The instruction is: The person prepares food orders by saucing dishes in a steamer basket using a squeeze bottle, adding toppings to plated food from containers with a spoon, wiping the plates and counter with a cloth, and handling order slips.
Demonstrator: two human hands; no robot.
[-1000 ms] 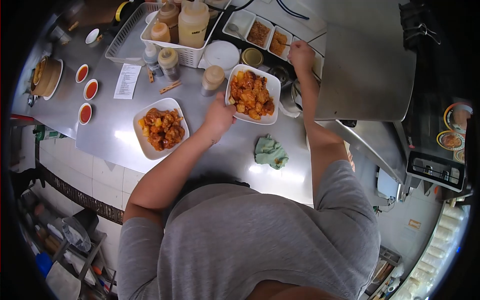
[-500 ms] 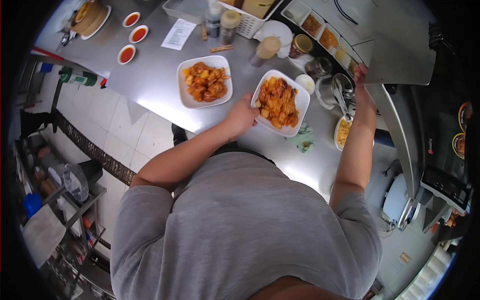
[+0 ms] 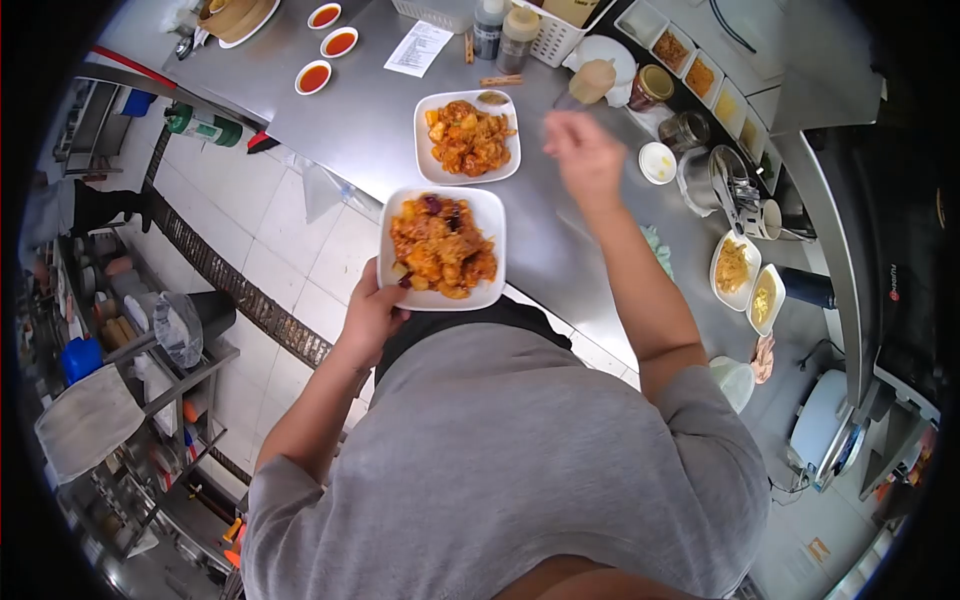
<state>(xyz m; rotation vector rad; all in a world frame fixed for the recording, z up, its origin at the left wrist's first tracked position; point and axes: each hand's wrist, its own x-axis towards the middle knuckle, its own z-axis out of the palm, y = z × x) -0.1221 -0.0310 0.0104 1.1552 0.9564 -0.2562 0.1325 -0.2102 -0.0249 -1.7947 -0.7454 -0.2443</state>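
Note:
My left hand grips the lower left rim of a square white bowl of glazed orange-brown food pieces, held at the counter's front edge near my waist. Just beyond it, a second white bowl with similar food rests on the steel counter. My right hand is over the counter, right of the second bowl, with fingers bent together and blurred; whether anything small is between them cannot be made out. A capped bottle stands just beyond that hand.
Three red sauce dishes and a paper slip lie at the back left. Squeeze bottles, jars and topping trays line the back. At the right are a metal pot and two food bowls. A green cloth lies behind my right forearm.
My left hand has brought its bowl left and toward my body. My right hand has come away from the topping trays, back over the counter. The view has shifted right.

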